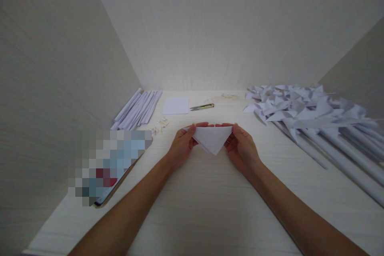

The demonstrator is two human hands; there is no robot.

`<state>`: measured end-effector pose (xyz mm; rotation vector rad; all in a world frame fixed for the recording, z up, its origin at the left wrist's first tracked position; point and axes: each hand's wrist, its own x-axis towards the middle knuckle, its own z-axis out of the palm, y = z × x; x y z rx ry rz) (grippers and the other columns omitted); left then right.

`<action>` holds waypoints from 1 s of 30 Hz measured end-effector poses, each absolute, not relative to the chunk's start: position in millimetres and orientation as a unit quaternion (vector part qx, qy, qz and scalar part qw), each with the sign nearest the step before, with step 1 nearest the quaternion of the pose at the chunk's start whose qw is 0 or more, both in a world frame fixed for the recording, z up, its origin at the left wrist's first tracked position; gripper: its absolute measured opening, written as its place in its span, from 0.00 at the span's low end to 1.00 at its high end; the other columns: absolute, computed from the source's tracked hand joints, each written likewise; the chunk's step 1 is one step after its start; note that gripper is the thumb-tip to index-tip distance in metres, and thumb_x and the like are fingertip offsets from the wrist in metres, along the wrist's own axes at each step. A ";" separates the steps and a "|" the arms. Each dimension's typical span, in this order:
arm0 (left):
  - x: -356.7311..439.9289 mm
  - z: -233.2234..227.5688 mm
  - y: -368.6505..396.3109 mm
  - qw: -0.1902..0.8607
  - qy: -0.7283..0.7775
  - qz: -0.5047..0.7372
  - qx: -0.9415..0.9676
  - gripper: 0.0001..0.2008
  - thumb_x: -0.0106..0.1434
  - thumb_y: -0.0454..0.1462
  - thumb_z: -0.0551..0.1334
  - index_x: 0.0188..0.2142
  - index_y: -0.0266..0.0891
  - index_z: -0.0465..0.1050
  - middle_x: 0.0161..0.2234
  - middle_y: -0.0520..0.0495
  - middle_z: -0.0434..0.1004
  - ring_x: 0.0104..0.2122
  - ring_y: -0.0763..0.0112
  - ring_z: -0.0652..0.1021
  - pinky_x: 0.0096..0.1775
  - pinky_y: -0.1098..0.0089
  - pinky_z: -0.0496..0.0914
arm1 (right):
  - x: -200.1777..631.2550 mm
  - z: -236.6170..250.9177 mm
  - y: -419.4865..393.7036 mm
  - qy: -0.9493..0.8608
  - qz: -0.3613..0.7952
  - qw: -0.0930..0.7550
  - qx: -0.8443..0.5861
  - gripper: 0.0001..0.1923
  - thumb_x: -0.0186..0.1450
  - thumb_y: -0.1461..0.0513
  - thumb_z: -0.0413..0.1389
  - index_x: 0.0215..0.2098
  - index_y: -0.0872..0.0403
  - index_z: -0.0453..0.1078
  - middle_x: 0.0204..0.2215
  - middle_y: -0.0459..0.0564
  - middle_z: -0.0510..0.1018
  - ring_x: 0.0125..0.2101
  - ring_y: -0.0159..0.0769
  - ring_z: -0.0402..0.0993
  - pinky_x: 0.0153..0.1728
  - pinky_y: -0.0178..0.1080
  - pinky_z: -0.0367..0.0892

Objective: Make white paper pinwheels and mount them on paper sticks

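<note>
A: While the folded paper triangle [212,139] was held just above the table [210,208], both hands were seen pinching it. The left hand [181,144] was closed on the left corner, the right hand [242,148] on the right corner, thumbs on top.

B: Orientation noted?

A: Long edge was kept away from the person, point aimed toward them. Position was centre of the table, between the two forearms.

B: How should the fold be handled well?

A: Judged only: the corners would best be matched exactly before any crease is pressed, the top edge kept taut, and the crease run outward from the middle with a fingertip. Thin sheet like that is probably marked easily, so a light grip is advised.

B: Materials?

A: Paper was seen as white, matte, thin, crisp at the edges. The table was read as pale wood grain, smooth. Plain light panels were seen enclosing it on three sides.

B: Surroundings?

A: A flat white square sheet [175,105] was noted behind the hands, with small snips [202,107] just beside it, metal blades, yellowish handle. Rolled paper tubes [138,109] were laid in a row far left. A pile of paper pinwheels on long paper sticks [312,112] was spread along the right. Small paper scraps [160,125] were logged near the tubes; detail too small to tell. A pixelated device [111,164] was lying front left.
</note>
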<state>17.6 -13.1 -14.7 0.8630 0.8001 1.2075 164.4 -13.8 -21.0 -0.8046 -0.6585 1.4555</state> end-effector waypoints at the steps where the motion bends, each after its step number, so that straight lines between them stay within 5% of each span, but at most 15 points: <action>1: 17.0 -14.2 -13.2 0.669 0.353 0.532 0.381 0.19 0.53 0.47 0.60 0.36 0.34 0.76 0.37 0.38 0.78 0.37 0.64 0.76 0.37 0.69 0.67 | 164.6 -20.8 -13.8 -0.287 0.634 0.626 -0.353 0.13 0.52 0.52 0.58 0.25 0.54 0.71 0.25 0.50 0.79 0.32 0.38 0.75 0.35 0.41 0.68; 30: 10.5 -9.1 -11.3 0.733 0.338 0.499 0.316 0.14 0.57 0.43 0.58 0.27 0.34 0.76 0.29 0.41 0.78 0.30 0.69 0.76 0.35 0.70 0.67 | 166.4 -22.4 -14.3 -0.288 0.687 0.580 -0.330 0.11 0.53 0.53 0.58 0.23 0.52 0.69 0.21 0.44 0.77 0.25 0.31 0.73 0.28 0.34 0.67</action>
